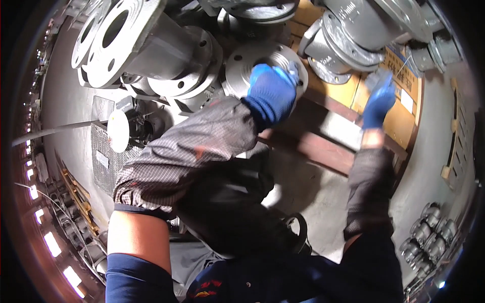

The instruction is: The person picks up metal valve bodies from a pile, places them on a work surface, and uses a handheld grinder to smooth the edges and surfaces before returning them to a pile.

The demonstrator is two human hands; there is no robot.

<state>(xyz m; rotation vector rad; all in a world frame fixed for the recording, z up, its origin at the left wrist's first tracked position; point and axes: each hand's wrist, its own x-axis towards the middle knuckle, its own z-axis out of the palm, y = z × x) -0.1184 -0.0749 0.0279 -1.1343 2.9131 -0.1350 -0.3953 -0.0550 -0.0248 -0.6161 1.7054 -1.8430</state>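
Observation:
My left hand point(273, 91), in a blue knit glove, rests over the round flange point(237, 76) of a grey metal casting. Its fingers are curled near the ringed bore point(270, 59); whatever they grip is hidden beneath the glove. Off to the right, my right hand point(380, 103), also gloved in blue, hovers by a cardboard box point(401, 116). Motion smears its fingers, and a grey patch at their tips cannot be made out. Dark sleeve covers wrap both forearms.
Large grey flanged castings point(166, 50) crowd the left of the work surface. Another flanged casting point(343, 43) stands on cardboard at the right. A dark red beam point(323, 151) runs along the near edge. Several small castings point(429, 237) and a wooden pallet point(457, 131) lie on the floor.

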